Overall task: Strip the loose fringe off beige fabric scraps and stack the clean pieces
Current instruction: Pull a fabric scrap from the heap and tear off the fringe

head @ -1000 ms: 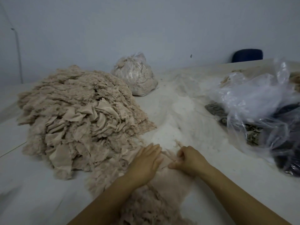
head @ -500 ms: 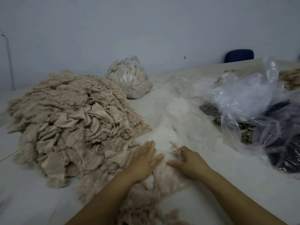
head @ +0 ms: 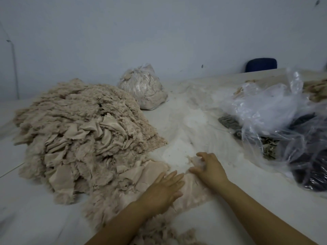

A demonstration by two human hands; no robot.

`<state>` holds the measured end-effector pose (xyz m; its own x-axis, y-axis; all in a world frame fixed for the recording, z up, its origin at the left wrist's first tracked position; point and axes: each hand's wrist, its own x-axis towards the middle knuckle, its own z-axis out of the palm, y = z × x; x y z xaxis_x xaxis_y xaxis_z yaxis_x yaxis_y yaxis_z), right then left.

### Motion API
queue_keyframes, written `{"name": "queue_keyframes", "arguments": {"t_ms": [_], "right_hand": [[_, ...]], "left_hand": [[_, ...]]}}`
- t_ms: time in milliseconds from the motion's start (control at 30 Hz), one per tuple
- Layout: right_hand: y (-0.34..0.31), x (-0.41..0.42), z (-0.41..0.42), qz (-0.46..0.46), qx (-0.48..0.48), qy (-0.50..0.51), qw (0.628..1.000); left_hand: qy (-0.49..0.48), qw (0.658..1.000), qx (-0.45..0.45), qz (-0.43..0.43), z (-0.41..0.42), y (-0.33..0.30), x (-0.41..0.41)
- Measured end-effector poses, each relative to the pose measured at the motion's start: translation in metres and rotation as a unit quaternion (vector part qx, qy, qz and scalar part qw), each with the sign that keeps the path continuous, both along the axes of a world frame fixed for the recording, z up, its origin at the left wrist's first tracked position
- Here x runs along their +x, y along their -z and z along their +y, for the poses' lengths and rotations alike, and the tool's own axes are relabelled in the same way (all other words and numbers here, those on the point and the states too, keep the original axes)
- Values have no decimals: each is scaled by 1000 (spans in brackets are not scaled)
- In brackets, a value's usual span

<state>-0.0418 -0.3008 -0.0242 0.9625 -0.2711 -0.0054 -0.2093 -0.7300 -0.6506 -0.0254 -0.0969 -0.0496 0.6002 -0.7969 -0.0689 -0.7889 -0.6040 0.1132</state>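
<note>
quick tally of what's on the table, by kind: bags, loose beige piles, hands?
Tied clear bag of beige scraps: 1
Open clear bags, right: cannot separate, counted as 1 cluster
Large beige scrap pile: 1
Hands: 2, left hand, right hand
Total: 5

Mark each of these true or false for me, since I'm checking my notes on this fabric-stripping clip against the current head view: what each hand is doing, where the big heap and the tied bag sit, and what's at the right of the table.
1. The left hand lies flat, fingers straight, on the beige scrap. True.
2. The right hand hangs idle above the table. False: its curled fingers pull at the scrap's fringed edge.
3. The big heap of beige pieces lies to the left of both hands. True.
4. The tied clear bag of beige scraps sits on top of that heap. False: it stands on the table behind the heap.
5. Loose clear plastic bags lie at the right. True.
</note>
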Motion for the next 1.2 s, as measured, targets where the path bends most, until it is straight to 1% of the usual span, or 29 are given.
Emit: {"name": "queue_keyframes", "arguments": {"t_ms": [100, 200, 233, 267, 300, 333, 367, 400, 433, 467, 500, 533, 567, 633, 700, 733, 767, 800, 867, 933, 967, 1000, 1033, 1100, 1133, 1200], "right_hand": [[3, 23, 0, 14, -23, -45, 999], [-4, 23, -27, -1, -22, -15, 1000], [-8, 17, -40, 9, -22, -13, 1000], [-14, 8, -52, 47, -29, -42, 998], [-20, 0, -62, 111, -35, -95, 989], [-28, -7, -67, 186, -41, -144, 971], [-38, -11, -67, 234, -47, -171, 956], [-44, -11, -64, 242, -61, -183, 951], [-49, -7, -58, 211, -74, -179, 958], [-48, -1, -49, 151, -79, -168, 971], [-46, 5, -35, 99, -84, -172, 977], [-41, 9, -19, 72, -83, -187, 976], [-33, 10, -4, 68, -80, -204, 973], [-14, 9, 16, 71, -89, -216, 970], [-4, 5, 19, 56, -122, -215, 967], [-1, 4, 17, 57, -130, -207, 968], [-1, 3, 16, 63, -128, -198, 970], [-3, 3, 17, 69, -112, -183, 974], [-10, 2, 20, 92, -76, -157, 980], [-15, 1, 24, 105, -92, -170, 976], [-14, 2, 26, 93, -96, -191, 972], [-11, 2, 27, 75, -81, -212, 971], [-9, 1, 26, 57, -51, -216, 973], [-6, -1, 21, 38, 14, -208, 977], [-6, -2, 20, 39, 31, -214, 975], [-9, -4, 24, 62, 52, -232, 969]], "left_hand": [[-24, 999, 31, 10, 8, 4, 3], [-48, 998, 45, -5, 18, 7, 10], [-54, 997, 48, -3, 20, 7, 13], [-57, 997, 48, 5, 22, 6, 15], [-58, 997, 48, 18, 24, 4, 19], [-50, 997, 46, 35, 25, 1, 22], [-34, 997, 43, 51, 24, -2, 24], [-12, 997, 38, 62, 23, -5, 25], [13, 997, 33, 70, 20, -8, 25], [37, 996, 23, 76, 16, -11, 23], [53, 995, 5, 80, 12, -13, 20], [52, 995, -20, 82, 8, -15, 15], [30, 995, -48, 82, 6, -17, 9], [-72, 989, -100, 78, 9, -16, -2], [-194, 969, -148, 35, 17, -14, -15], [-235, 959, -160, 9, 19, -14, -22], [-262, 951, -165, 5, 19, -14, -27], [-273, 949, -155, 19, 17, -15, -31], [-255, 959, -111, 59, 10, -16, -34], [-232, 966, -98, 62, 3, -18, -32], [-226, 966, -109, 62, 2, -20, -31], [-225, 962, -138, 74, 2, -20, -28], [-231, 950, -181, 103, 3, -20, -25], [-257, 910, -270, 180, 5, -25, -23], [-266, 897, -289, 202, 6, -25, -20], [-259, 903, -275, 205, 3, -27, -13]]}}
